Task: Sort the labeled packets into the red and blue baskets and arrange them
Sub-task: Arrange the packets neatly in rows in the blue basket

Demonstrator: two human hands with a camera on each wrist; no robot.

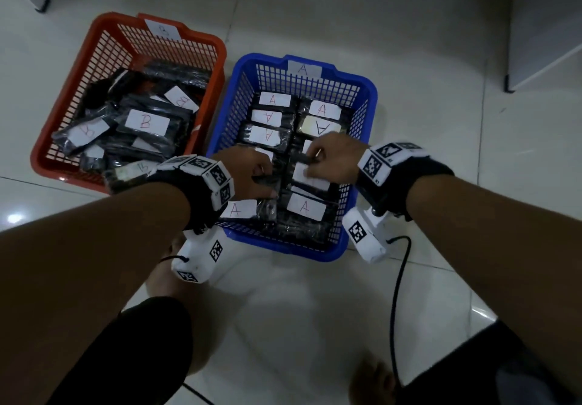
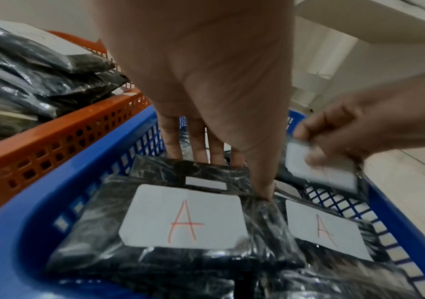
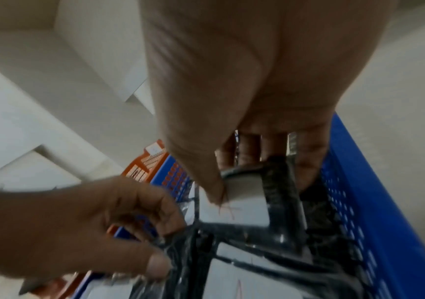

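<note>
The blue basket (image 1: 371, 89), tagged A, holds black packets with white A labels (image 1: 305, 206) in two columns. The red basket (image 1: 47, 140), tagged B, holds a loose pile of B packets (image 1: 146, 122). My left hand (image 1: 264, 180) is in the blue basket's left column and grips a black packet (image 2: 206, 172), thumb (image 2: 265, 188) in front and fingers behind. In the right column my right hand (image 1: 311, 162) pinches another labeled packet (image 3: 234, 210), thumb (image 3: 213, 192) on its white label and fingers behind it. That packet's letter is hidden.
One B packet (image 1: 135, 171) lies across the red basket's near rim. White furniture legs stand at the back left (image 1: 42, 7) and back right (image 1: 508, 84). A black cable (image 1: 396, 294) trails on the tiled floor by my right knee. My feet are below the baskets.
</note>
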